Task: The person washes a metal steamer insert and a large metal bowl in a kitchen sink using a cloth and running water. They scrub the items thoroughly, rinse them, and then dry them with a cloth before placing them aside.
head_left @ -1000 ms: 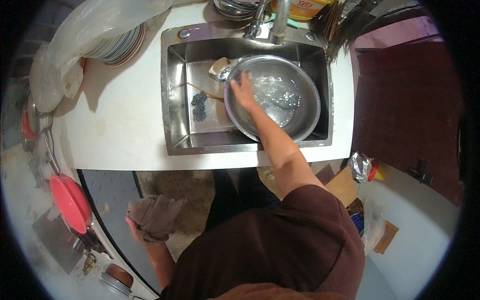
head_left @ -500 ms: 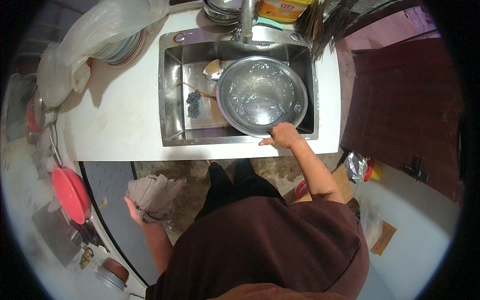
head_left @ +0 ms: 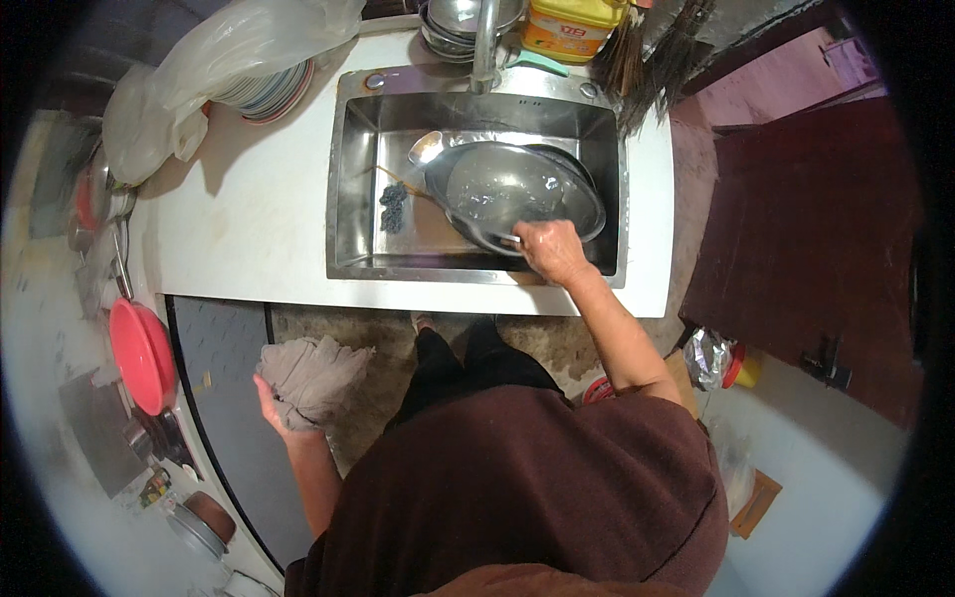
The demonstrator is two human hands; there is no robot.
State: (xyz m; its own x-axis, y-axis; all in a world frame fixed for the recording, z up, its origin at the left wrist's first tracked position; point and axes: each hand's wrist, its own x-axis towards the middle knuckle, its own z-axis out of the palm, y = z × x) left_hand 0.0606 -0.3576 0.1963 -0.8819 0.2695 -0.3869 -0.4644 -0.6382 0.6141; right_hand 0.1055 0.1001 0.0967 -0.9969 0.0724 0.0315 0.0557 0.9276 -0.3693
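My right hand (head_left: 554, 249) is closed on the near rim of a round metal basin (head_left: 468, 179) with water in it. The basin sits tilted inside the steel sink (head_left: 353, 169), and a dark round rim shows beneath its far right side. Off to the left, below the counter edge, my left hand (head_left: 269, 403) holds a crumpled grey cloth (head_left: 313, 383). On the sink floor lie a dark scouring pad (head_left: 393, 207) and a shiny rounded metal piece, like a ladle's bowl (head_left: 428, 147). A thin wooden stick (head_left: 403, 182) runs under the basin.
The faucet (head_left: 485, 50) stands behind the sink, beside stacked metal bowls (head_left: 448, 40), a yellow tub (head_left: 572, 30) and a brush (head_left: 622, 55). Plates (head_left: 269, 95) under a plastic bag (head_left: 234, 45) stand at the counter's left. A pink basin (head_left: 141, 356) hangs further left; a dark door (head_left: 796, 239) is right.
The basin has gone from nearly level to tilted, its near rim raised by my right hand, and the water has shifted. My left hand still holds the cloth. The view has moved slightly.
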